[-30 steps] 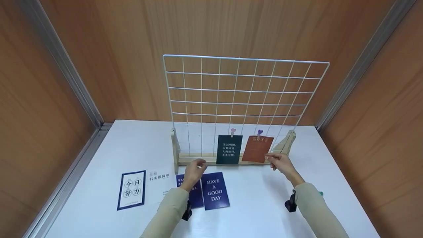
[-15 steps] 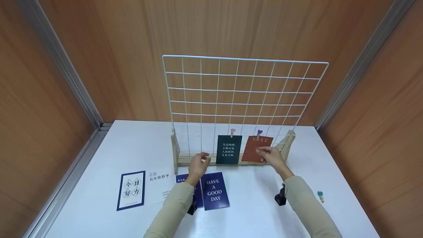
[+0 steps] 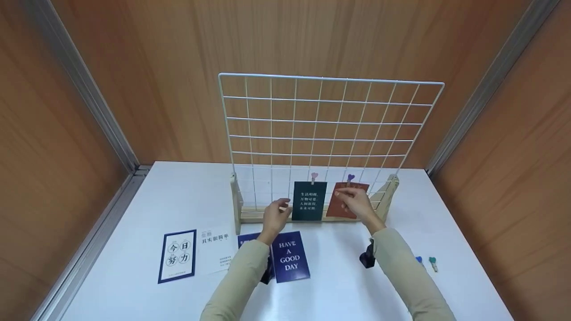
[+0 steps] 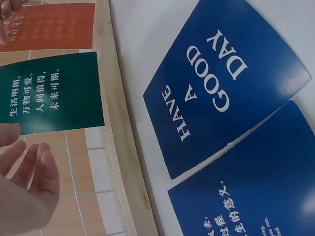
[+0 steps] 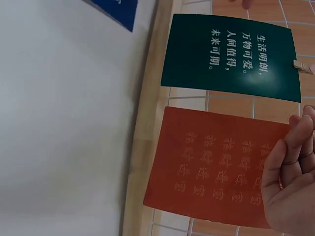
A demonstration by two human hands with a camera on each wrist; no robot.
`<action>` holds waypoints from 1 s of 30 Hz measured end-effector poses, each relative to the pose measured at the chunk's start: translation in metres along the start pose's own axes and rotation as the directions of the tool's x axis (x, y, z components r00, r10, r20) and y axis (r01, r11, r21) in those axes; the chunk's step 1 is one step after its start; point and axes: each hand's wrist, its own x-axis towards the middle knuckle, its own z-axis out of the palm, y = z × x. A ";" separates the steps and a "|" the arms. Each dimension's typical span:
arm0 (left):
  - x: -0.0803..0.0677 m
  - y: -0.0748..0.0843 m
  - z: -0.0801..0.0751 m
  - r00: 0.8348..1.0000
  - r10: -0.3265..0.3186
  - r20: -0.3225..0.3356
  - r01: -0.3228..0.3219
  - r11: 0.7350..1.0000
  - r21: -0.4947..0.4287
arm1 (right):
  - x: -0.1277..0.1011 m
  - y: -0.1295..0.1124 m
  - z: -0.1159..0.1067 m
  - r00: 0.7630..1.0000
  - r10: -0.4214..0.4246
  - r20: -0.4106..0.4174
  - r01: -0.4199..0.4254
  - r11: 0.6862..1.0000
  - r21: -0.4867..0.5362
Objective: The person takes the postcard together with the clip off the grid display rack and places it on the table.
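A dark green card (image 3: 309, 203) hangs from a pink heart clip (image 3: 314, 176) low on a white wire grid (image 3: 330, 79). Beside it, an orange-red card (image 5: 211, 167) hangs slightly askew from a purple heart clip (image 3: 351, 177). My left hand (image 3: 275, 218), fingers loosely bent, is at the green card's left edge; whether a fingertip touches it I cannot tell. My right hand (image 3: 359, 205) is in front of the red card, covering its upper right part. Its thumb and index are close together, with nothing visible between them.
On the white table lie a blue "HAVE A GOOD DAY" card (image 3: 290, 257), another blue card (image 4: 256, 182) partly behind my left arm, a white card (image 3: 214, 252) and a blue-bordered card (image 3: 177, 256). Blue (image 3: 419, 259) and green (image 3: 433, 263) clips lie at right.
My right hand has left the red card's lower right corner and moved up and left across it. The left hand has moved right and up toward the green card.
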 end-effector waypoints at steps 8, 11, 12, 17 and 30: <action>0.003 0.003 0.003 1.000 -0.018 0.010 0.018 1.000 -0.019 | 0.005 -0.010 0.011 0.999 0.016 -0.034 -0.015 0.999 0.034; 0.004 0.004 0.004 1.000 -0.017 0.012 0.018 0.999 -0.028 | 0.007 -0.014 0.015 0.998 0.037 -0.043 -0.034 0.997 0.066; 0.005 0.005 0.004 1.000 -0.016 0.012 0.016 0.999 -0.034 | 0.008 -0.015 0.017 0.998 0.042 -0.045 -0.039 0.996 0.075; 0.008 0.008 0.005 1.000 -0.022 0.013 0.023 0.999 -0.039 | 0.013 -0.022 0.022 0.997 0.054 -0.056 -0.047 0.993 0.113; 0.013 0.013 0.007 0.998 -0.058 0.007 0.058 0.997 -0.048 | 0.019 -0.035 0.034 0.999 0.007 -0.041 0.001 0.981 0.194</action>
